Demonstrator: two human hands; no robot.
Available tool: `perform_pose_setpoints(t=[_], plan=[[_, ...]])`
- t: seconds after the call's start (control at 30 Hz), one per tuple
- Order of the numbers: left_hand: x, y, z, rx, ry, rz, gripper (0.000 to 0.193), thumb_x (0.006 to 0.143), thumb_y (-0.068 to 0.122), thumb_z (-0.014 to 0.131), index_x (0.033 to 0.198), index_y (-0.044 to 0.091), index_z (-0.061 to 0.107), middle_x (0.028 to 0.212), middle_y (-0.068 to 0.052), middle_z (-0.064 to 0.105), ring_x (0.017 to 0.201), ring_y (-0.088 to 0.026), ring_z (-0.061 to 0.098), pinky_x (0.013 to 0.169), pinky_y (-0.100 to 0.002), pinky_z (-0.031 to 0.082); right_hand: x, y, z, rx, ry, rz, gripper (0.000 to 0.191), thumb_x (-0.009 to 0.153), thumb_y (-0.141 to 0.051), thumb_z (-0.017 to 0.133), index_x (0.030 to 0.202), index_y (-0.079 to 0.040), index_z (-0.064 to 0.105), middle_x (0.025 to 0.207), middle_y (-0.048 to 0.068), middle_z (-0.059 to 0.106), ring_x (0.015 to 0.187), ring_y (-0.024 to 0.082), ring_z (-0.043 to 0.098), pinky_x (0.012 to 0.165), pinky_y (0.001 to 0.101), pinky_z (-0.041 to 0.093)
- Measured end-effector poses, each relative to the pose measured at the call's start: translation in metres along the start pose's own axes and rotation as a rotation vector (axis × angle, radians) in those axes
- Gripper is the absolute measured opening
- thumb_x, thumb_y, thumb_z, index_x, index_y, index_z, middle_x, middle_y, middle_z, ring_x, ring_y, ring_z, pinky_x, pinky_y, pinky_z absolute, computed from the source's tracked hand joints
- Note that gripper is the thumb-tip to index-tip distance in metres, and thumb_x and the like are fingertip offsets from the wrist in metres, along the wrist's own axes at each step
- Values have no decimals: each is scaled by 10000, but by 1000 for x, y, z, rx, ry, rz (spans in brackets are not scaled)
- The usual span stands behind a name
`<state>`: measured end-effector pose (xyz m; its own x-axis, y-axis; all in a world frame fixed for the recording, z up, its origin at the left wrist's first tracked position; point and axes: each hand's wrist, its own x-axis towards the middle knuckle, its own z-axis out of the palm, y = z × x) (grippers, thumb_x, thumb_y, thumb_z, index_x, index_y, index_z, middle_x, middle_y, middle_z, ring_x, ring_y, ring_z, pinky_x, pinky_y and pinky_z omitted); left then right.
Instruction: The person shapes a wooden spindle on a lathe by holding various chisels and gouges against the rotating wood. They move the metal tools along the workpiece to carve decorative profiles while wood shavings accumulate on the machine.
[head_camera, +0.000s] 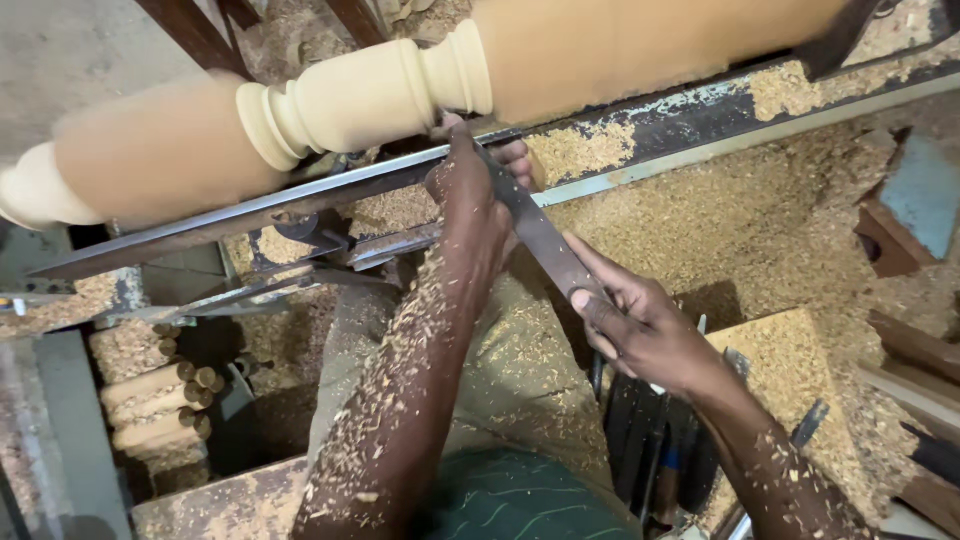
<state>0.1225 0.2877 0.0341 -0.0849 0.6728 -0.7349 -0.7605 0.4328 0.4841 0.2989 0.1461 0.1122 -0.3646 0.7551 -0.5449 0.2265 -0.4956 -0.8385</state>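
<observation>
A pale turned wooden spindle spins on a lathe across the top of the view, its square parts blurred. A long flat metal chisel runs from the lower right up to the spindle, resting on the steel tool rest bar. My left hand presses the blade down near its tip, close to the rounded bead of the spindle. My right hand grips the chisel's rear end. Both forearms are covered in wood shavings.
Sawdust lies thick over the lathe bed and the floor. Several turned wooden pieces are stacked at lower left. More metal tools stand beside my right knee, next to a sawdust-covered wooden block.
</observation>
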Motion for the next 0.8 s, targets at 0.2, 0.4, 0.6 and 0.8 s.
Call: perform_pose_setpoints(t=[0.2,0.4,0.6,0.8], plan=[[4,20,-18,179,-160,-80,601,1046,445,403,1315,-86,491,903,-238,748,790,-318,770,712,-462,684,9,9,-18,-32,-74,-90,696,994,-204,491,1625,-229,197,454,-17,444,344,66,358,308,238,376],[13,17,-18,186,-170,-37,549,1044,447,359,1332,-10,461,937,-255,742,806,-333,759,705,-456,672,20,14,-45,-74,-155,-105,690,986,-220,469,1613,-224,182,465,5,481,331,80,398,292,243,440],[18,15,-18,143,-160,-57,533,1058,454,333,1300,-4,462,946,-260,737,799,-335,760,682,-459,668,24,2,-51,-37,-222,-122,713,982,-204,476,1628,-222,177,500,10,512,353,79,414,307,247,453],[-11,21,-4,108,-123,-62,436,1058,381,383,1275,28,520,913,-236,737,768,-319,761,675,-444,680,11,-5,-49,-176,-143,36,718,983,-260,487,1636,-308,194,522,31,480,381,101,422,342,254,430]])
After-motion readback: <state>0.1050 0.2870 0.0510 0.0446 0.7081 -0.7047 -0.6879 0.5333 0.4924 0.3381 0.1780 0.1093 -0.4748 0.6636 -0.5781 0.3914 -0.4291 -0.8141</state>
